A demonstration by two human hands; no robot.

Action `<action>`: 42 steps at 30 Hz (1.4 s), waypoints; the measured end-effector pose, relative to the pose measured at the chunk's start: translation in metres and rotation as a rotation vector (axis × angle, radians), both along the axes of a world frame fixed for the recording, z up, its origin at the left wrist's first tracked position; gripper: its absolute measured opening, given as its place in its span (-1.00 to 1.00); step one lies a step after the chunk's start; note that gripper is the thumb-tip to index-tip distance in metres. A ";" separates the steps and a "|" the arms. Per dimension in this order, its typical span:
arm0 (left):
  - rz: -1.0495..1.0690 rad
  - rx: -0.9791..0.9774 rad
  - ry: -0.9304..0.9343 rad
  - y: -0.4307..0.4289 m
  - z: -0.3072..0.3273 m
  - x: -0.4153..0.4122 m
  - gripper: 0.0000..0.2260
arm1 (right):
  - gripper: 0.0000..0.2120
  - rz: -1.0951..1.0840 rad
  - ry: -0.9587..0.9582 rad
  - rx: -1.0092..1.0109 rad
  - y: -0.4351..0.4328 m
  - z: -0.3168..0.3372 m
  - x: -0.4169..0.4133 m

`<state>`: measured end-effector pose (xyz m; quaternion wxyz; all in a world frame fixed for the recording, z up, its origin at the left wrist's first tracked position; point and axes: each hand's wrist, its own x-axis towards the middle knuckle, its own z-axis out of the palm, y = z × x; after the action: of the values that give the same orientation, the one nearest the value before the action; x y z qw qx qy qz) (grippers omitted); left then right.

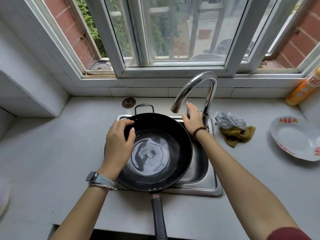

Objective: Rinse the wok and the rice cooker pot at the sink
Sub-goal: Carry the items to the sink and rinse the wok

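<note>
— Over the sink (199,185), what sits there?

— The wok (154,151) sits across the basin, its rim resting on the sink's edges; a shallow pool of water lies in its bottom; its long handle (159,220) points back toward the person, and its small loop handle (144,108) points toward the window.

— And the left hand (118,144)?

— It hovers over the wok's left rim, fingers spread and curved, grasping nothing; whether the palm touches the rim I cannot tell; a watch (94,176) is on that wrist.

— The right one?

— The right hand (193,120) is beyond the wok's far right edge, at the base of the tap (199,87); its fingers wrap the tap's lever, though the lever itself is mostly hidden; a bead bracelet (199,131) rings the wrist; no water shows at the spout.

— So neither hand holds the wok?

— Neither; it lies between them, nearer the left.

— Anything else on the counter?

— A scrubber and cloth (233,129) lie just right of the tap; a plate (294,139) lies farther right; a bottle (304,87) stands by the sill.
</note>
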<state>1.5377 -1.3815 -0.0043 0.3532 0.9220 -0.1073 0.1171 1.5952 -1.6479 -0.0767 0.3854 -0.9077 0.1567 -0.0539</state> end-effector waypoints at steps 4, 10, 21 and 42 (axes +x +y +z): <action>0.000 -0.004 0.003 -0.001 0.002 0.002 -0.82 | -0.51 0.007 0.029 -0.040 0.003 -0.005 0.005; 0.012 -0.015 0.005 0.005 0.002 -0.001 -0.82 | -0.46 0.091 0.187 -0.152 0.003 -0.010 0.012; 0.040 -0.019 0.019 0.022 0.003 -0.018 -0.83 | -0.46 0.056 0.156 -0.073 -0.001 0.002 -0.004; -0.048 -0.459 0.656 0.058 -0.057 -0.144 -0.82 | -0.82 -0.216 0.214 0.535 0.118 0.011 -0.240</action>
<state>1.3936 -1.3237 -0.0611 0.5682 0.8047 0.0189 -0.1709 1.3549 -1.5298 -0.0657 0.5840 -0.7528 0.3004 0.0444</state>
